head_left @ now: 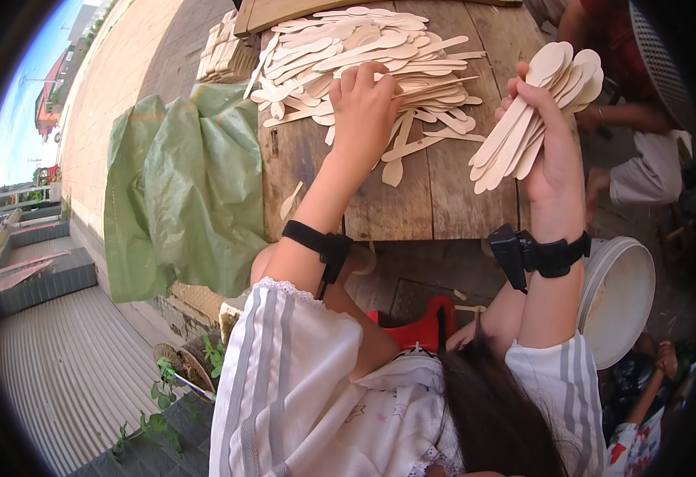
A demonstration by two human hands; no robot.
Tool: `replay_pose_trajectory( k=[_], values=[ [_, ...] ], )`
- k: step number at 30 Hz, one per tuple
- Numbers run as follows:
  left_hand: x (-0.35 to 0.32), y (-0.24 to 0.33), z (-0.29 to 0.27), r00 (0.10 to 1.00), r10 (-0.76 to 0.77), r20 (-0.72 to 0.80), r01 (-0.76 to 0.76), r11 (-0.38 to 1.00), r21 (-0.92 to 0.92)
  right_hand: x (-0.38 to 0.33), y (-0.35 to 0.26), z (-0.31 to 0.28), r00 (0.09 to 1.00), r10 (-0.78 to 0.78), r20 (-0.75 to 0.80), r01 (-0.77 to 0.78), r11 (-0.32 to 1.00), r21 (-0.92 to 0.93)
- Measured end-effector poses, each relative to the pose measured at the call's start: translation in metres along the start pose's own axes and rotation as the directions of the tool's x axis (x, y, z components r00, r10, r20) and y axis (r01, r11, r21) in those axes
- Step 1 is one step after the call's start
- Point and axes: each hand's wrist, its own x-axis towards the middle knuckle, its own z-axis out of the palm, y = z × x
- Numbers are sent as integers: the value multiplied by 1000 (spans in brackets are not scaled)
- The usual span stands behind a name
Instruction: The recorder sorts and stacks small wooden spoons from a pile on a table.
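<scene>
My right hand (pixel 556 151), raised beyond the table's right edge, is wrapped round a bundle of flat wooden spoons (pixel 515 143). Their rounded bowls fan out at the top and the handles point down to the left. A large loose heap of similar wooden spoons (pixel 316 60) covers the far part of the wooden table (pixel 396 215). On the near side of that heap, my left hand (pixel 364 107) has its fingers curled and pinched at a wooden spoon. Its fingertips are partly hidden. A few single spoons lie apart, one near the table's left edge.
Green plastic sheeting (pixel 181 191) hangs by the table's left side. Stacked wooden bundles (pixel 227 52) lie at the far left. A white bucket (pixel 616 302) stands at the right, below my right forearm. Another person's arm (pixel 634 118) is at the far right.
</scene>
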Motion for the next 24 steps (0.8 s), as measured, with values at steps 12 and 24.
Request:
replay_pose_trajectory(
  k=[12, 24],
  values=[
    [-4, -2, -29, 897, -359, 257, 435, 613, -660, -2, -19, 0, 966, -244, 81, 257, 922, -289],
    [-11, 24, -75, 888, -184, 421, 445, 574, -687, -13, -1, 12, 899, 186, 397, 204, 624, -754]
  ],
)
